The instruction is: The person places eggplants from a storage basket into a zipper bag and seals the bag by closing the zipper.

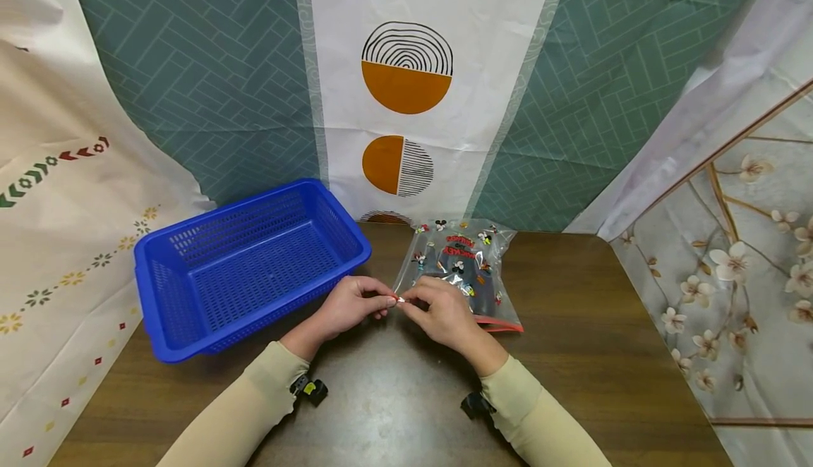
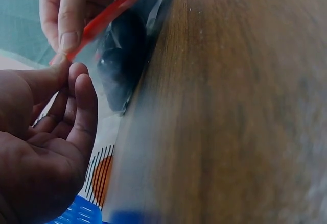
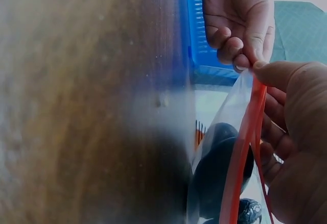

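A clear zip bag (image 1: 459,255) with cartoon figures and red lettering lies on the table, its red zip edge (image 3: 239,168) toward the person. Several dark, rounded items (image 3: 213,172) show through its plastic. My left hand (image 1: 351,306) pinches the left corner of the red edge between thumb and fingers. Right beside it, my right hand (image 1: 443,312) pinches the same strip, thumb tip close to the left thumb. In the right wrist view the strip runs away from both hands as two red bands, slightly apart lower down.
A blue slotted plastic basket (image 1: 365,247) stands on the left of the wooden table (image 1: 591,354). Patterned curtain cloth (image 1: 254,65) hangs behind the table's far edge. On the right is a floral-printed cloth (image 1: 730,298).
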Action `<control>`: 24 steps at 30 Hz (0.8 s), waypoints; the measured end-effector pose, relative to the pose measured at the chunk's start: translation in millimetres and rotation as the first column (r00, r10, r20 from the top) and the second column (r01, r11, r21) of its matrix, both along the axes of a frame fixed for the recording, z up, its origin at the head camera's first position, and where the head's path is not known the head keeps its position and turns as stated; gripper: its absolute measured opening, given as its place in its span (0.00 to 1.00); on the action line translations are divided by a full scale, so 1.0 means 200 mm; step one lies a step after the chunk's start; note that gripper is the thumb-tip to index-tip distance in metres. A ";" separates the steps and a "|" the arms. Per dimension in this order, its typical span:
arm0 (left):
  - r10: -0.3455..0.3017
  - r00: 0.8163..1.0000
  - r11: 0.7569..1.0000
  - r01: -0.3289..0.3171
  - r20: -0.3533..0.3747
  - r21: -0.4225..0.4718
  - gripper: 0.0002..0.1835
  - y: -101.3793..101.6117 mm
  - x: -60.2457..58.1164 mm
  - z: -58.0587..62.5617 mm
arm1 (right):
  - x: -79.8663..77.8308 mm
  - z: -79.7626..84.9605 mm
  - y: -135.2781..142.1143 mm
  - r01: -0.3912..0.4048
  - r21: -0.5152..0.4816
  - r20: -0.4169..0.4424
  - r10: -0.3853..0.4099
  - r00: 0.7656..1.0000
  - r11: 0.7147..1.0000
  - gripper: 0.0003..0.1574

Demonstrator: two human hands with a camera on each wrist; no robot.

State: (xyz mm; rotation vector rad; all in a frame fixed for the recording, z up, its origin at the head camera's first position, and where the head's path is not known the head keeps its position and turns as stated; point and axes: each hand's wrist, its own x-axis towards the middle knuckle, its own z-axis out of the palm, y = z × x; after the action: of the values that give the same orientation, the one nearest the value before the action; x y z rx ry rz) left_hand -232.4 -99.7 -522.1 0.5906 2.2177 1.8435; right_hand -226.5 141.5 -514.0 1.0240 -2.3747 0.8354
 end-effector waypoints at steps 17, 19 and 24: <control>-0.020 0.999 0.999 0.019 -0.032 -0.033 0.04 0.00 0.01 0.02 | 0.01 0.01 0.03 -0.044 0.025 -0.044 0.045 0.998 0.999 0.03; -0.016 0.999 0.999 0.014 -0.040 -0.040 0.04 0.00 0.01 0.02 | 0.01 0.01 0.04 -0.045 0.028 -0.050 0.046 0.998 0.999 0.04; -0.011 0.999 0.999 0.009 -0.041 -0.041 0.03 -0.01 0.01 0.02 | 0.01 0.01 0.04 -0.055 0.039 -0.070 0.058 0.996 0.998 0.07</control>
State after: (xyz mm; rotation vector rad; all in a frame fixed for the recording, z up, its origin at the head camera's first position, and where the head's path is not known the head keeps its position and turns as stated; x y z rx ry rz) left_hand -229.6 -101.9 -518.9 0.6370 2.2682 1.7926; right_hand -225.3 150.0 -512.1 1.1215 -2.3197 0.7648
